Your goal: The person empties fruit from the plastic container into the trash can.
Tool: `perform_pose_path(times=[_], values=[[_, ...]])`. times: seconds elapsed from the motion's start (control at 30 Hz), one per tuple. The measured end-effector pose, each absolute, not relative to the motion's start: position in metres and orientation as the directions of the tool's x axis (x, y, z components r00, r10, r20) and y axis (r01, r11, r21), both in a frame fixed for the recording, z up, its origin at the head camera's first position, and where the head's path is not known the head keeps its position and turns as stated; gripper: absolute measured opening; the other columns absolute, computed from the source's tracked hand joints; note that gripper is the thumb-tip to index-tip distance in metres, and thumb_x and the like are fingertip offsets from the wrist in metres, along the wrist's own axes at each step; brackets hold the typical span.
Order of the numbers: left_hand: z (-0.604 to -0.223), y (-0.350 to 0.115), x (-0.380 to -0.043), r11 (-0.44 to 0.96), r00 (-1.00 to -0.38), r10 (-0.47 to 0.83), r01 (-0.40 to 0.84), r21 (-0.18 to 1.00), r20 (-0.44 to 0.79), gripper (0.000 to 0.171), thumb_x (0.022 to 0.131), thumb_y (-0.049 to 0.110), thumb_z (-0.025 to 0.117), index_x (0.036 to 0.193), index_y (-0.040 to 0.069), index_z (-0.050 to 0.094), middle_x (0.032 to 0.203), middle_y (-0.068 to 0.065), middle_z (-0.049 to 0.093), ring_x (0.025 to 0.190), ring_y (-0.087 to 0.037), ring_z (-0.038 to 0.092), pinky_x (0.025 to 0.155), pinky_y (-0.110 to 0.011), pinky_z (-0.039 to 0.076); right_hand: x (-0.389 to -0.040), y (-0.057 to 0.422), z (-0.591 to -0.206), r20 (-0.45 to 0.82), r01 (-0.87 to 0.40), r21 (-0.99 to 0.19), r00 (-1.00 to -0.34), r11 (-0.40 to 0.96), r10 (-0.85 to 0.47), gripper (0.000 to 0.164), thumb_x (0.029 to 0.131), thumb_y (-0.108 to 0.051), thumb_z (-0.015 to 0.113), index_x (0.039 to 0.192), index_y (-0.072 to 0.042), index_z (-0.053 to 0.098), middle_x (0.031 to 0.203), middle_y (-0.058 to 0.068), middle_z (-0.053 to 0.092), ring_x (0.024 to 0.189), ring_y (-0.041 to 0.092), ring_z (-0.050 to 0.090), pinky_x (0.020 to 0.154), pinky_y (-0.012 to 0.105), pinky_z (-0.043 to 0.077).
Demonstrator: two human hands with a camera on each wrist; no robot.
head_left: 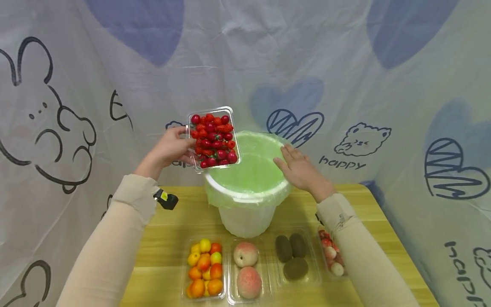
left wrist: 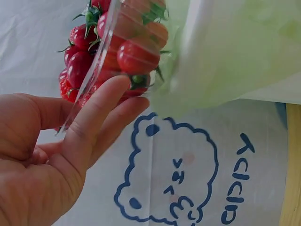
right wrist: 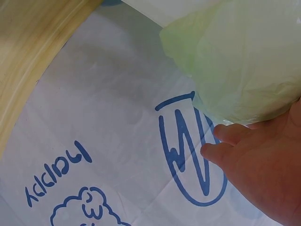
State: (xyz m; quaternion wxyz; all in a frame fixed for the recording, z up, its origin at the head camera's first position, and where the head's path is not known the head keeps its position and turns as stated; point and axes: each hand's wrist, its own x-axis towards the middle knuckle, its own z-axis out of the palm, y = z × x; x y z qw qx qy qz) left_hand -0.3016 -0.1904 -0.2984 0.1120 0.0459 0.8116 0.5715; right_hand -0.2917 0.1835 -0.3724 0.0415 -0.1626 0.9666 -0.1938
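Likely lines up the fruit tray (head_left: 236,143), pinched in left hand (head_left: 173,147), at the bin (head_left: 247,219) with right hand (head_left: 301,170) straight-fingered beside it, and probably needs to tilt.

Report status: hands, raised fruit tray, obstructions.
Left hand gripping fruit tray. Tray near left rim of bin. Right hand at right rim. No obstruction visible.

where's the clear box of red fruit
In the head view, the clear box of red fruit is left of centre, held up in the left hand, overlapping the left rim of the green-lined bin.
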Motion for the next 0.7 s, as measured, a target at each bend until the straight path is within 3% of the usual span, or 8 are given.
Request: perform_pose_path(times=[0.13,0.3,0.7], values=[[-0.301,-0.18,-0.306,0.329,-0.976,0.197,-0.029,0.944,-0.098,0.056,0.108,0.005,0.046,0.161,0.0,0.031,0.116,-0.028,0.062,0.061,-0.018,0.071,0.061,-0.031,0.066,-0.293,0.183,-0.373,-0.018,-0.303,-0.386,-0.942,0.871,-0.336,0.079,0.112,-0.059,0.014,0.169,-0.004,0.006,0.178,0.016,0.0,0.164,0.041,0.0,0.133,0.063,0.001],[-0.3,-0.164,-0.308,0.337,-0.978,0.203,0.018,0.941,-0.054,0.058,0.107,0.004,0.046,0.163,0.003,0.03,0.123,-0.031,0.063,0.056,-0.017,0.069,0.06,-0.034,0.066,-0.293,0.185,-0.373,-0.022,-0.295,-0.393,-0.944,0.871,-0.33,0.08,0.112,-0.058,0.015,0.169,-0.003,0.006,0.178,0.017,-0.001,0.164,0.042,-0.002,0.132,0.064,-0.001],[-0.311,-0.143,-0.313,0.355,-0.988,0.151,0.052,0.933,-0.003,0.052,0.103,-0.002,0.045,0.154,0.003,0.04,0.099,-0.02,0.057,0.079,-0.033,0.067,0.066,-0.04,0.068,-0.294,0.184,-0.373,-0.017,-0.302,-0.377,-0.943,0.876,-0.332,0.08,0.112,-0.058,0.015,0.168,-0.003,0.008,0.178,0.017,0.0,0.164,0.043,0.001,0.132,0.065,0.001]])
